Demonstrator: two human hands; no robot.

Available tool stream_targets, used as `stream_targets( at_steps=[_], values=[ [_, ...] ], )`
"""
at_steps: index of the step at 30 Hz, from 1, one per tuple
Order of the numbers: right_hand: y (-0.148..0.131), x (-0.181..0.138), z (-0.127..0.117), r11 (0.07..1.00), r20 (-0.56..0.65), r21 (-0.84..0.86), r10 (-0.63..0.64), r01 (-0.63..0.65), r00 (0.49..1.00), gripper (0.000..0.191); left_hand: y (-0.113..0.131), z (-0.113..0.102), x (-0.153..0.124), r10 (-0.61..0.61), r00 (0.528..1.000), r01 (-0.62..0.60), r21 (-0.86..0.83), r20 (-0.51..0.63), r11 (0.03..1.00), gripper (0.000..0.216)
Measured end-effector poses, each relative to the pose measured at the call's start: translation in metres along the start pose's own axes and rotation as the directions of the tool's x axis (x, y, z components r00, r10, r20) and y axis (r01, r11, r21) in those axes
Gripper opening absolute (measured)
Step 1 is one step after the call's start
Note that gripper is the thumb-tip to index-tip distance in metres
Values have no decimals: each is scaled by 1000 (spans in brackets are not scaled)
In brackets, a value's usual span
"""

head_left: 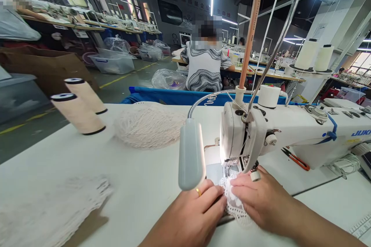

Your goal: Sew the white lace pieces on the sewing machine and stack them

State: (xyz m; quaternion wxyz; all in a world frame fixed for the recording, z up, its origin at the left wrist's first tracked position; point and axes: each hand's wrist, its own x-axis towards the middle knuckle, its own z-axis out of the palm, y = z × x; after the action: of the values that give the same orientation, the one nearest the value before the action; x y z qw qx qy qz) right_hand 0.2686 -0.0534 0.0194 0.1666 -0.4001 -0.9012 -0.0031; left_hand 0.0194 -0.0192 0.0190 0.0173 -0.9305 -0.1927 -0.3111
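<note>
A small piece of white lace with a scalloped, holed edge lies under the needle area of a white sewing machine, lit by a lamp. My left hand, a ring on one finger, has its fingers curled against the lace's left edge. From the right, my right hand presses its closed fingers onto the lace, close below the presser foot. The grey lamp head hangs just above my left hand. The undersides of my fingertips are hidden.
A pile of cream lace lies left of the machine, with another lace stack nearer. Two thread cones stand behind. Orange-handled thread snips rest on the machine bed. A person sits ahead, beyond a blue cloth.
</note>
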Motion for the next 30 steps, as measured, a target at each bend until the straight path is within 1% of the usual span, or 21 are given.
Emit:
stream_targets(
  at_steps=[4,8,12,16,18,22,25,30],
  values=[
    [-1,-2,1,1000,-4,5,-8,8,1000,26,0,4,-2,14,1000,-14,13,4,1000,34],
    [-1,-3,2,1000,-7,5,-10,10,1000,28,1,7,-1,-9,1000,8,31,21,999,32],
    [0,-3,3,1000,-18,9,-10,10,1000,29,2,1,3,-37,998,35,43,46,998,31],
    [0,-3,5,1000,-34,3,-4,4,999,31,3,-1,4,-49,998,48,43,32,998,30],
    [0,-4,6,1000,-36,-2,-1,1,999,32,2,5,2,-42,999,42,18,-1,999,30],
    [-1,-3,5,1000,-25,-8,10,-10,1000,33,-4,23,-8,-40,993,40,4,-108,999,33],
    [-3,-3,2,1000,-10,-5,9,-9,1000,31,-5,30,-15,-40,993,42,15,-110,999,35],
    [-5,-2,0,1000,8,-6,8,-8,1000,30,-3,29,-13,-31,990,35,26,-139,999,35]
  ],
)
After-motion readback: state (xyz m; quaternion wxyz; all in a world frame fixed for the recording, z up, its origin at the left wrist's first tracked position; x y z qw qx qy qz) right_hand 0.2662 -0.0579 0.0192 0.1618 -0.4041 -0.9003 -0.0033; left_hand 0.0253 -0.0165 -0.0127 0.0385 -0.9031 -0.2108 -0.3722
